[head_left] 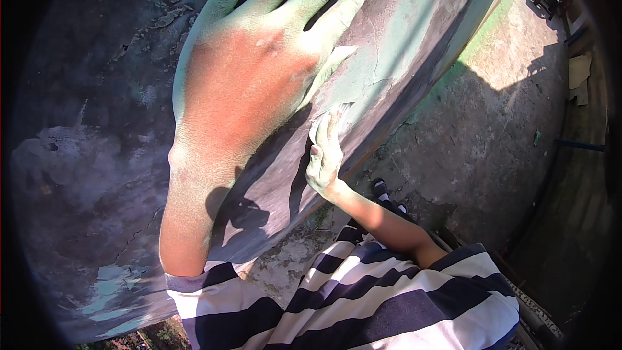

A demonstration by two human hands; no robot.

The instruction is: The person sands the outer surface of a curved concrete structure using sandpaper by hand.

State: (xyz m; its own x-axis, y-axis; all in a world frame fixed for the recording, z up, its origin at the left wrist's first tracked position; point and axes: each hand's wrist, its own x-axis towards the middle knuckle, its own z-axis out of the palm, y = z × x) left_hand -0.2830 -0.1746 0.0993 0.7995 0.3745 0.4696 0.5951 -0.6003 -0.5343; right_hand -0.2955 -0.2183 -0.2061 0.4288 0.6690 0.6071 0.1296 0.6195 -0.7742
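My left hand is large and close to the view, laid against a weathered wall with peeling grey and pale green paint. Its fingers are spread and stretched out, dusted with pale green powder. A pale pointed edge shows beside the thumb side; whether it is the thumb or a loose piece is unclear. Further right and lower, my right hand presses its fingertips to the same wall, fingers held together. A small whitish thing shows at those fingertips, too small to name. Powder covers this hand too.
Rough concrete ground runs along the wall's right side, partly sunlit. My shoes stand on it. A dark structure with a torn pale sheet is at the far right. Shadows fall across the wall.
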